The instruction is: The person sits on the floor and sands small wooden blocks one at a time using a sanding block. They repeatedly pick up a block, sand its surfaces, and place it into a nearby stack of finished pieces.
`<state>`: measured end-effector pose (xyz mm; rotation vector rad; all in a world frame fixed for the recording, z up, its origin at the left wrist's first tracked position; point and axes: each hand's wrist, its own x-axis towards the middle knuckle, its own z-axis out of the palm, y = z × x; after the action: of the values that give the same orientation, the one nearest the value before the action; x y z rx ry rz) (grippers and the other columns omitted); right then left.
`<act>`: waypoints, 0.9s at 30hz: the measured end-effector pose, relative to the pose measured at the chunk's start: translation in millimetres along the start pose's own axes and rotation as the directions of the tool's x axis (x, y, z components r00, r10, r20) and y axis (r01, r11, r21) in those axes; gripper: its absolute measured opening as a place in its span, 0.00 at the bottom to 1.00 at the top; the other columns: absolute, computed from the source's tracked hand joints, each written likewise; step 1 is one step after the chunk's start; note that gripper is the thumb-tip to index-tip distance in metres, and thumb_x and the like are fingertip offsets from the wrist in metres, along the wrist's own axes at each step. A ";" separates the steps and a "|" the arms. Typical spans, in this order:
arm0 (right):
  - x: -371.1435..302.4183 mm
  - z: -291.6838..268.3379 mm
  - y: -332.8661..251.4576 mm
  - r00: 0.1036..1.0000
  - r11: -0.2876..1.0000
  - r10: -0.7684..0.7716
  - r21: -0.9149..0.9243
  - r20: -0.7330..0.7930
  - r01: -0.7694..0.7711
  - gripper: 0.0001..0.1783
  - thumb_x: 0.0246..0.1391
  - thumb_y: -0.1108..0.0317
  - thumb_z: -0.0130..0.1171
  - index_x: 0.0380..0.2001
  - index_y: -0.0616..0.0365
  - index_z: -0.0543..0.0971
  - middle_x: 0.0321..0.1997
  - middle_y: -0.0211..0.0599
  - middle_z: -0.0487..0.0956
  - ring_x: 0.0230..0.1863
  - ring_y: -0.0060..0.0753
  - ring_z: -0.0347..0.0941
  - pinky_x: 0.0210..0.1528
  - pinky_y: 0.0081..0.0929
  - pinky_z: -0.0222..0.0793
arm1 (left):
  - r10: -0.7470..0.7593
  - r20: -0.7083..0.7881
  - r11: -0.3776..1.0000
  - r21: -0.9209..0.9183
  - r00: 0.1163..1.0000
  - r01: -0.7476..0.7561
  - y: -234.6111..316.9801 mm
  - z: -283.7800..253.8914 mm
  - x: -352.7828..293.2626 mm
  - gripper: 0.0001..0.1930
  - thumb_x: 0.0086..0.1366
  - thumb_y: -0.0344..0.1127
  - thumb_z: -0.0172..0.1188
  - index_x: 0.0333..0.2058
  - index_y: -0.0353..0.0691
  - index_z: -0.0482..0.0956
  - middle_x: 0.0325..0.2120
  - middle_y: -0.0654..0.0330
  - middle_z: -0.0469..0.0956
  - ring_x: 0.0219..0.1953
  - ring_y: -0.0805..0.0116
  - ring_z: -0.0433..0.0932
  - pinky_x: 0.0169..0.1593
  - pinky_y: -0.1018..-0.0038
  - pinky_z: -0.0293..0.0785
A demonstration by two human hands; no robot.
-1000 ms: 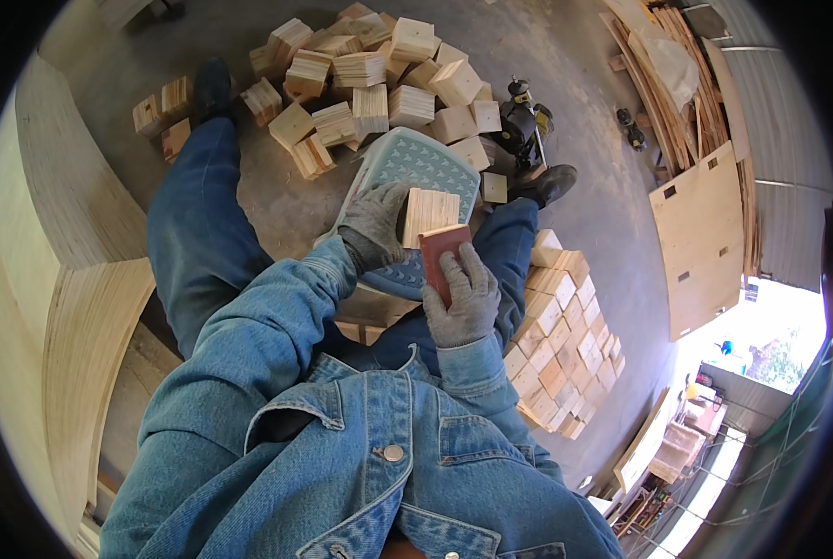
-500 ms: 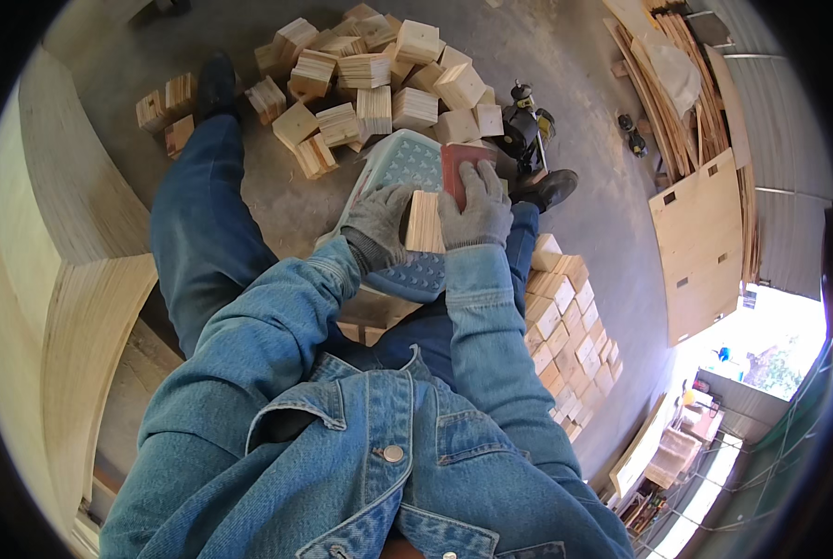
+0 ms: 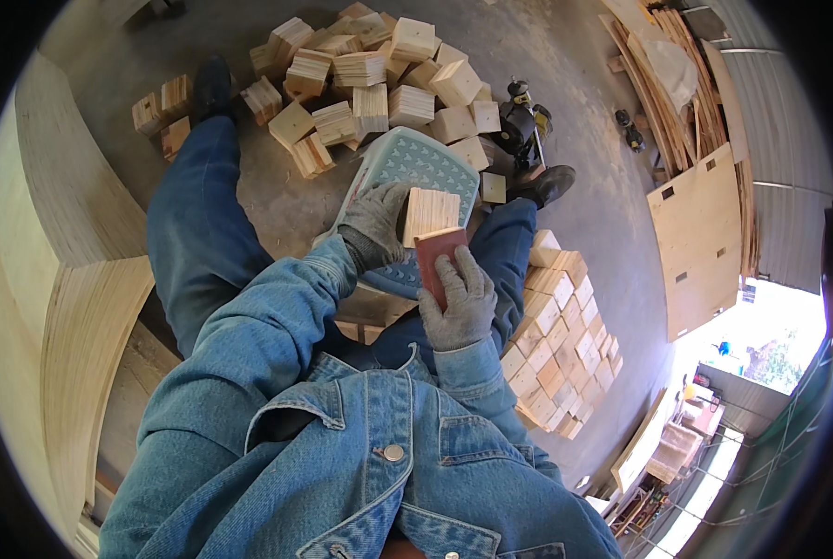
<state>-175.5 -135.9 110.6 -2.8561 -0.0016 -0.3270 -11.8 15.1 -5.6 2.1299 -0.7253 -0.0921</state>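
My left hand [image 3: 375,224], in a grey glove, grips a layered plywood block [image 3: 430,214] by its left side, above a light blue plastic stool [image 3: 402,156] with a patterned top. My right hand [image 3: 461,303], also gloved, is closed round a reddish-brown sanding block [image 3: 438,261], its fingers lying across the red face. The far end of the sanding block meets or overlaps the near edge of the plywood block; whether they press together I cannot tell. Both hands are between my spread knees.
A loose heap of plywood blocks [image 3: 360,70] lies on the floor ahead. Neatly stacked blocks [image 3: 565,345] stand by my right leg. A black power tool [image 3: 526,121] is near my right shoe. Large plywood sheets [image 3: 81,168] rise at the left; boards [image 3: 700,242] lean at the right.
My right hand has drawn the sanding block back toward me, from the far side of the plywood block to its near edge. The left hand keeps its hold, and the plywood block's face shows more.
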 end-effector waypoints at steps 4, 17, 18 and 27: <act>33.6 9.8 7.9 0.999 1.000 -0.013 -0.011 -0.033 0.013 0.34 0.45 0.60 0.74 0.59 0.47 0.82 0.70 0.42 0.73 0.65 0.58 0.71 0.66 0.56 0.68 | -0.004 -0.027 1.000 -0.006 1.000 0.004 7.8 -4.6 -0.2 0.54 0.42 0.56 0.82 0.66 0.41 0.68 0.60 0.46 0.74 0.63 0.42 0.72 0.70 0.52 0.66; 130.0 32.4 26.1 0.984 0.979 0.174 -0.117 0.039 -0.169 0.35 0.50 0.55 0.73 0.64 0.44 0.80 0.74 0.42 0.72 0.69 0.57 0.70 0.72 0.51 0.65 | -0.022 0.000 0.998 0.061 1.000 0.022 -0.1 4.8 -0.3 0.59 0.39 0.59 0.83 0.68 0.42 0.66 0.62 0.49 0.72 0.65 0.44 0.72 0.72 0.54 0.66; 119.8 33.7 29.3 0.989 0.985 0.146 -0.100 0.021 -0.143 0.36 0.50 0.56 0.73 0.64 0.44 0.80 0.74 0.42 0.72 0.69 0.57 0.70 0.72 0.51 0.65 | -0.022 -0.004 0.998 0.052 1.000 0.022 1.1 4.2 0.3 0.59 0.39 0.59 0.83 0.68 0.42 0.66 0.62 0.48 0.72 0.65 0.43 0.72 0.72 0.54 0.66; 12.4 -1.6 -6.6 0.999 0.999 -0.031 -0.012 0.045 0.031 0.38 0.44 0.62 0.76 0.63 0.49 0.80 0.72 0.47 0.72 0.66 0.57 0.71 0.68 0.53 0.66 | -0.069 0.075 0.995 -0.068 0.995 0.074 4.5 -3.2 3.1 0.53 0.45 0.56 0.80 0.68 0.44 0.66 0.64 0.48 0.71 0.69 0.48 0.69 0.77 0.54 0.55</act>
<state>-164.0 -130.3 116.6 -2.8774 -0.0527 -0.2703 -10.3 13.7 0.5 2.0938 -0.6777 -0.2309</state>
